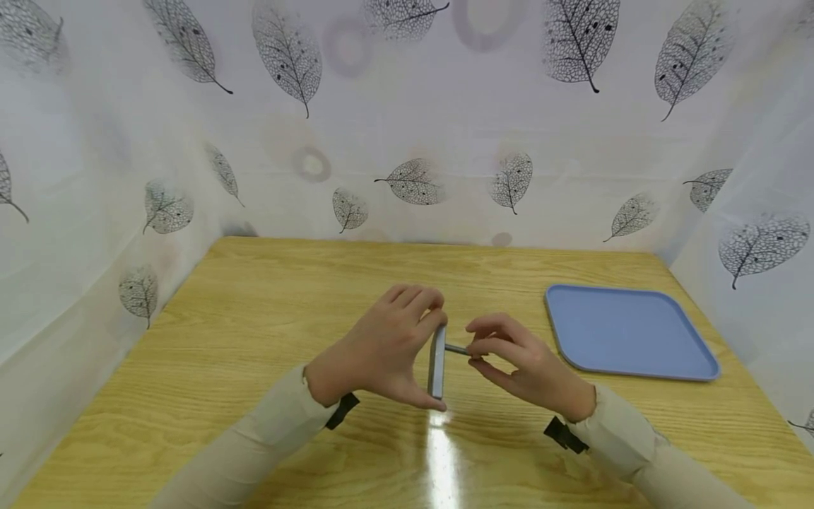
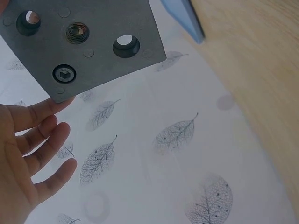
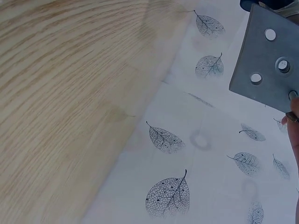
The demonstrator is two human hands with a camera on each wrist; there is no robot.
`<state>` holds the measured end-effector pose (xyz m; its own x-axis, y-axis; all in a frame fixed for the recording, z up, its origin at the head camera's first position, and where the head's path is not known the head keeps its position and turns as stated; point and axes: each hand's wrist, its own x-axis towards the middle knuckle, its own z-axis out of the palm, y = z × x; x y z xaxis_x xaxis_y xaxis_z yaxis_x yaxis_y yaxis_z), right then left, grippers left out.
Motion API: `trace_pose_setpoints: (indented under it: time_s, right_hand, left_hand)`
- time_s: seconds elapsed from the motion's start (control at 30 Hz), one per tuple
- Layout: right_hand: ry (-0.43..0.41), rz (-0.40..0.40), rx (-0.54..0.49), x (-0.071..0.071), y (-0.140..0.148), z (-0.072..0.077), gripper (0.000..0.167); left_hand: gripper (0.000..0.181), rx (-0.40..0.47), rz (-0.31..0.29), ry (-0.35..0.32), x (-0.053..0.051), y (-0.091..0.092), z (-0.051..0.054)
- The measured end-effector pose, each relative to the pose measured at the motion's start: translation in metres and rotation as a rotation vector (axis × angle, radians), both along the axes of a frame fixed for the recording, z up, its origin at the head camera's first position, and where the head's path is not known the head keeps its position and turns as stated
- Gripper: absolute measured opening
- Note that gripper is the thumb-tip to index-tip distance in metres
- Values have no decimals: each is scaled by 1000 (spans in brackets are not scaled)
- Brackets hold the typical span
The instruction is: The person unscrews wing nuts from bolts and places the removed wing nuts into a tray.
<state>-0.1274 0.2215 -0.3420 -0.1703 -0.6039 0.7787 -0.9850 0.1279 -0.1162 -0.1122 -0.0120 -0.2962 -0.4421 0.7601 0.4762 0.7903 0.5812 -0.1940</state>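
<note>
My left hand (image 1: 388,346) grips a grey square metal plate (image 2: 103,28) by its edges, thumb below and fingers above, holding it upright over the table. The plate has several round holes, one with a threaded inside. The hex-socket head of a bolt (image 2: 64,73) sits in a corner hole on the side facing the left wrist. On the other side, the bolt's shank (image 1: 456,349) sticks out to the right. Its end is between the thumb and fingertips of my right hand (image 1: 524,364). A small dark metallic piece (image 3: 292,116) shows at those fingertips, its kind unclear.
A blue tray (image 1: 629,329) lies on the wooden table (image 1: 286,283) to the right of my hands. White curtain (image 1: 394,127) with a leaf print stands behind the table and along both sides.
</note>
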Motion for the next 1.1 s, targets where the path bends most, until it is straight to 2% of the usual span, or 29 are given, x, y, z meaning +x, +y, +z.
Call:
trace_pose_setpoints:
  time_s: [0.27, 0.47, 0.7, 0.93, 1.1]
  right_hand:
    - [-32, -40, -13, 1, 1, -2, 19]
    - [-78, -1, 41, 2, 3, -2, 13]
    - [-57, 55, 62, 1, 2, -1, 13]
    - [-157, 128, 49, 1, 4, -1, 13]
    - [-174, 141, 39, 0, 4, -2, 12]
  left_hand:
    - [89, -2, 5, -3, 1, 0, 0]
    - [89, 1, 4, 6, 1, 0, 0]
    - [88, 3, 1, -2, 2, 0, 0]
    - [89, -2, -7, -2, 2, 1, -1]
    - [88, -2, -9, 5, 2, 1, 0]
